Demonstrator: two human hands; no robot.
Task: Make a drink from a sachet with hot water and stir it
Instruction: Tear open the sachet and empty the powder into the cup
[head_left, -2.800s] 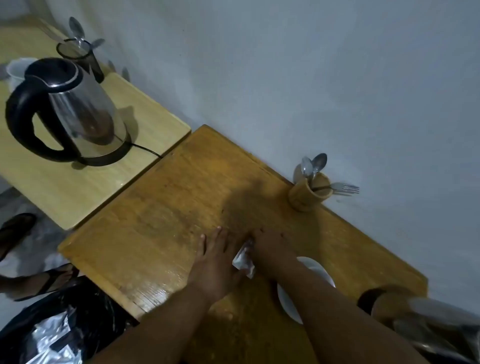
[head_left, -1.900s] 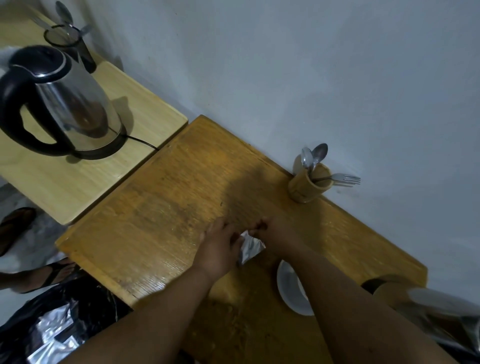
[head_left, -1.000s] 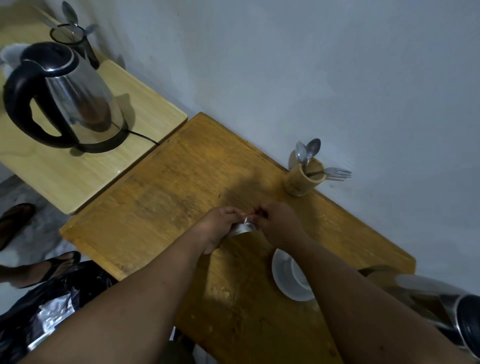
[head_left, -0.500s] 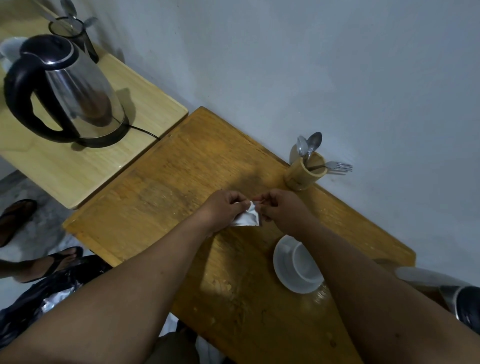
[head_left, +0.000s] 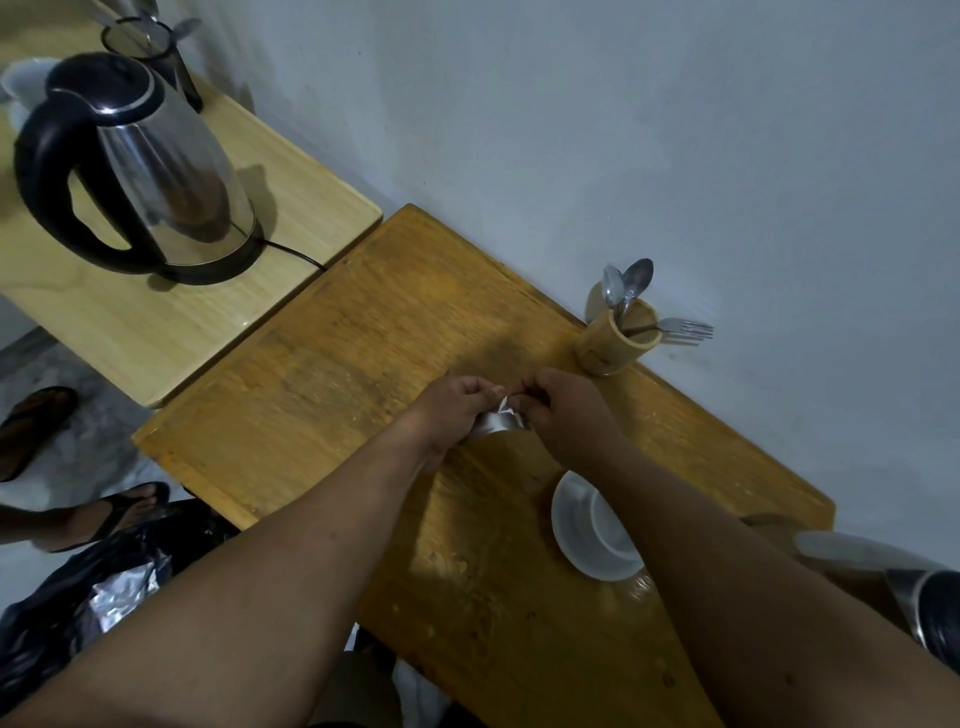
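A small silvery sachet (head_left: 497, 423) is held above the brown wooden table (head_left: 322, 395), pinched between both hands. My left hand (head_left: 452, 408) grips its left side and my right hand (head_left: 563, 410) pinches its top edge. A white cup (head_left: 608, 525) stands on a white saucer (head_left: 569, 540) just under my right forearm, which hides part of it. A steel kettle (head_left: 156, 171) with a black handle sits on its base on the lighter side table at the far left. Spoons (head_left: 626, 286) stick out of a wooden holder (head_left: 615, 340) by the wall.
A second dark cutlery holder (head_left: 150, 52) stands behind the kettle. A black bag with foil wrappers (head_left: 104, 597) lies on the floor at the lower left, near a sandalled foot (head_left: 119, 514). A metal flask (head_left: 904, 582) stands at the right edge.
Both hands lifted the sachet off the table and brought it upright between them. My right hand now pinches its top edge. The cup and saucer came into fuller view.
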